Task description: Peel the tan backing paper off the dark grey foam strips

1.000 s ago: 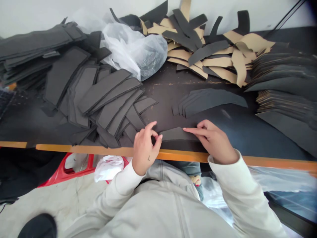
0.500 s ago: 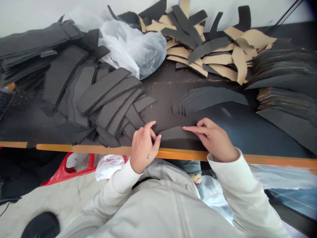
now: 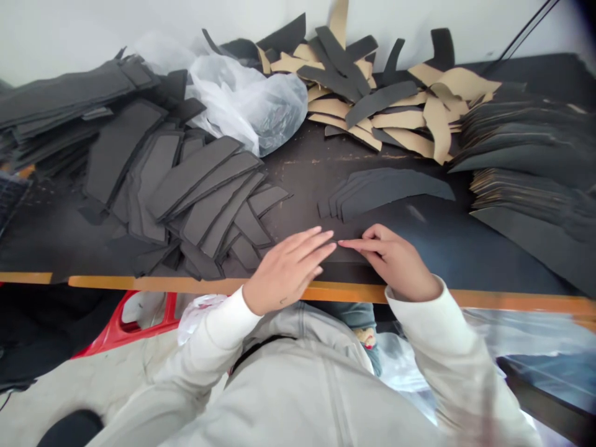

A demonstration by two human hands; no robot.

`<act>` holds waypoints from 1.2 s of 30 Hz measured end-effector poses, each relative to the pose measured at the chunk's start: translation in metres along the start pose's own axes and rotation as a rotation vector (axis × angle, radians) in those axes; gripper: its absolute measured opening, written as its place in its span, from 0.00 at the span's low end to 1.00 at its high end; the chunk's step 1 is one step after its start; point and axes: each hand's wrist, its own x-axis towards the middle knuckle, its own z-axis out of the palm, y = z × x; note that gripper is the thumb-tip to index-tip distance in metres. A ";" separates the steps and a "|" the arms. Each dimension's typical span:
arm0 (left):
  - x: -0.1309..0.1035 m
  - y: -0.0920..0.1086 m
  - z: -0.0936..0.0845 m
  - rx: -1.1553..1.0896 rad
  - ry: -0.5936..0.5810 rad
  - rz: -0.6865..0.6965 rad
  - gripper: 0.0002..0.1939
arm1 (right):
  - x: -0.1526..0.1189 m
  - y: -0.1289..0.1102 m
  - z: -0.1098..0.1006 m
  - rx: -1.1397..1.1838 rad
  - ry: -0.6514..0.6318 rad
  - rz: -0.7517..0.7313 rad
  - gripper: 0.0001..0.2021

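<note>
A curved dark grey foam-like piece [image 3: 347, 270] lies near the front edge of the table, mostly covered by my hands. My left hand [image 3: 289, 271] is laid flat over its left part, fingers stretched out to the right. From the other side, my right hand [image 3: 399, 259] rests its extended index finger on the piece, the other fingers bent. The two hands' fingertips nearly meet. Just beyond them lies a fanned set of similar curved dark pieces [image 3: 395, 191].
A heap of dark padded strips [image 3: 205, 195] spreads on the left, beside a clear plastic bag [image 3: 254, 99]. Tan and black strips [image 3: 391, 118] pile up at the back. Stacks of dark sheets [image 3: 526, 136] stand at right. An orange edge [image 3: 186, 284] borders the table [image 3: 298, 164].
My left hand has moved right and flattened, its fingers now stretched over the piece. My right hand has hardly moved. The view has shifted slightly.
</note>
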 end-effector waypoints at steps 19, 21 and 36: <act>0.021 0.019 0.022 0.140 -0.124 0.158 0.46 | -0.029 -0.001 -0.021 0.112 0.312 0.410 0.10; 0.030 0.022 0.030 0.112 -0.130 0.160 0.46 | -0.027 0.001 -0.017 0.121 0.308 0.412 0.09; 0.040 0.022 0.046 0.066 -0.143 0.116 0.39 | -0.029 0.000 -0.007 -0.106 0.307 0.404 0.09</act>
